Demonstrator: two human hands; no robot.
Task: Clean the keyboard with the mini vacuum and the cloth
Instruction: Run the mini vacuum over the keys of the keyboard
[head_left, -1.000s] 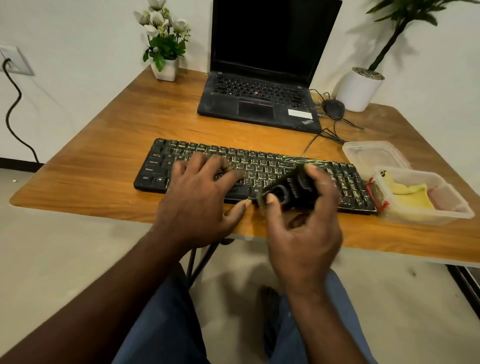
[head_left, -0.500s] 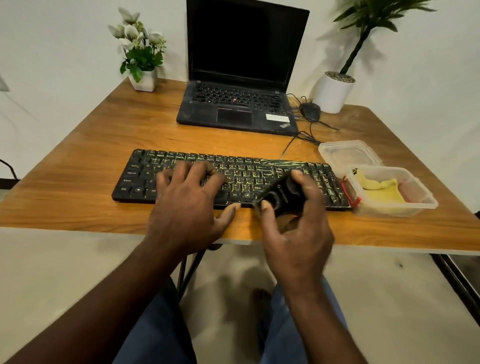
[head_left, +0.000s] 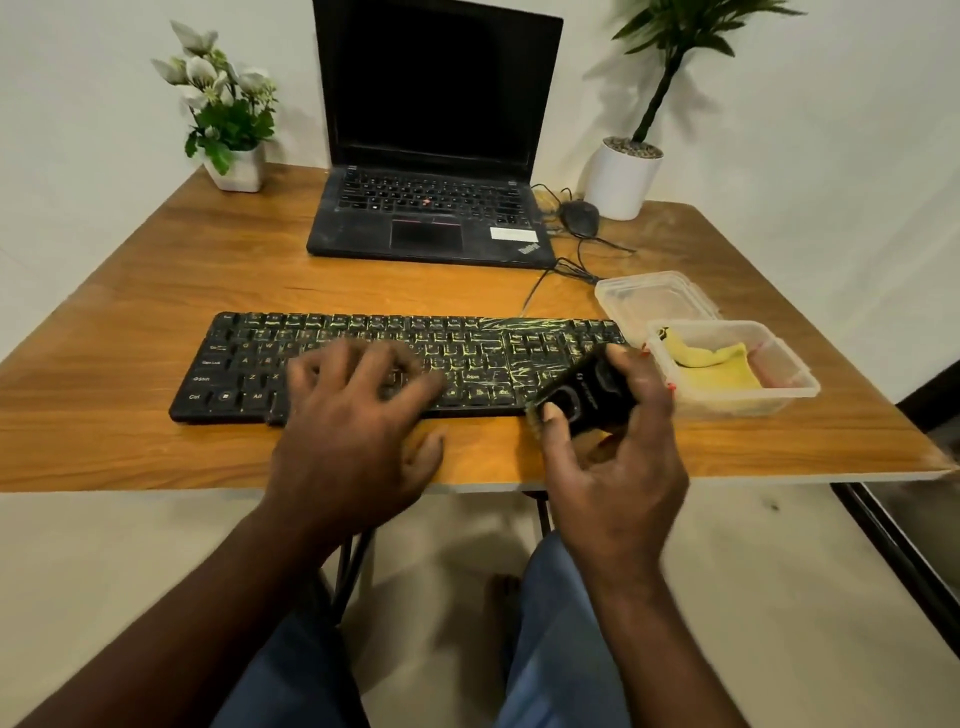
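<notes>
On the wooden bench (head_left: 156, 291), my left hand (head_left: 358, 415) lies flat and released, steadying the keyboard (head_left: 363, 338), while my right hand (head_left: 618, 457) grips the mini vacuum (head_left: 584, 397) over its right end, ready to suck crumbs.

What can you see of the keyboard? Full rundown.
The keyboard is a black full-size board, apparently plastic, with yellow-green legends and thin yellow-green strands littering its right half. It lies flat on the wooden table, in front of the laptop, its right end by a clear container. The left hand rests spread on its middle keys; the right hand holds the mini vacuum at its near right edge.
</notes>
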